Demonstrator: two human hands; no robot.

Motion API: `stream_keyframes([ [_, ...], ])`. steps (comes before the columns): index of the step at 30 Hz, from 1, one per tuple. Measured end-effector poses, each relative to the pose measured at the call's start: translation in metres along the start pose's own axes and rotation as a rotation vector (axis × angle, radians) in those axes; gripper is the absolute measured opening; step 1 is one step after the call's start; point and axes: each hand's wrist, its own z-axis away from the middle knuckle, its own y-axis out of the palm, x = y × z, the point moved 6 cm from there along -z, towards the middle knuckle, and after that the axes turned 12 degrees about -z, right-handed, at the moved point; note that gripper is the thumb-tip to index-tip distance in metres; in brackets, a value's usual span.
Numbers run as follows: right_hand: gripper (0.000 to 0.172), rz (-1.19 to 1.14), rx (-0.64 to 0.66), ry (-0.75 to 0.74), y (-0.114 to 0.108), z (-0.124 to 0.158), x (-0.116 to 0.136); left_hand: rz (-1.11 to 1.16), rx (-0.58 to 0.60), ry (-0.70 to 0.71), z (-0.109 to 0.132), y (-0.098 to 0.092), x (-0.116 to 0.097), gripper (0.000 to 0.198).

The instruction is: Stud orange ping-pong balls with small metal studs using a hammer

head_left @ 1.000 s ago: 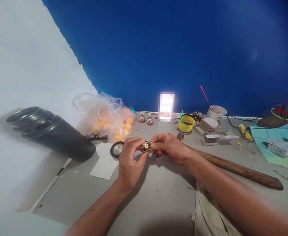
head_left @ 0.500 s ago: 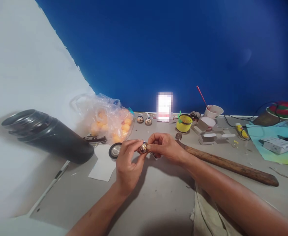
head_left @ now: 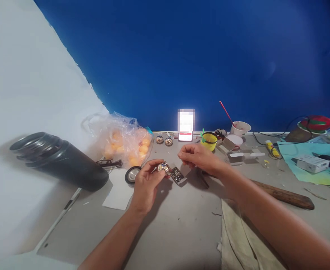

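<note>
My left hand (head_left: 148, 185) grips a small ball (head_left: 163, 168) studded with shiny metal pieces that look like tack heads. Just right of it lies a little open box (head_left: 177, 175) full of tiny shiny metal bits. My right hand (head_left: 195, 156) hovers beyond the box, fingertips pinched together; whatever they hold, if anything, is too small to make out. Two similar studded balls, one of them the right-hand ball (head_left: 168, 140), sit near the wall. Under my right forearm rests a hammer, its wooden handle (head_left: 285, 195) partly covered.
At left leans a dark flask (head_left: 66, 161); a plastic bag of orange balls (head_left: 117, 140) lies behind. A lit phone (head_left: 185, 125) stands by the wall. A yellow pot (head_left: 209, 140), a cup (head_left: 240, 128), white paper (head_left: 118, 191) and a cloth (head_left: 238, 232) are about.
My right hand has left the ball and moved up and to the right. The left hand still holds the ball, and the box of metal bits now shows fully.
</note>
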Motion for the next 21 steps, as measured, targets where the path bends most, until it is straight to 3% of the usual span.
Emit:
stream_keyframes([
  [4, 0.016, 0.611, 0.118, 0.027, -0.014, 0.009, 0.016, 0.141, 0.04, -0.118, -0.003, 0.001, 0.004, 0.021],
  [7, 0.015, 0.925, 0.119, 0.038, -0.026, 0.014, 0.023, 0.21, 0.053, -0.19, -0.004, 0.001, 0.008, 0.019],
  [13, 0.017, 1.009, 0.121, 0.047, -0.03, 0.021, 0.031, 0.305, 0.044, -0.235, -0.01, -0.002, 0.015, 0.027],
  [21, 0.017, 1.094, 0.147, 0.109, -0.032, 0.022, 0.023, 0.306, 0.067, -0.238, -0.007, 0.002, 0.012, 0.035],
])
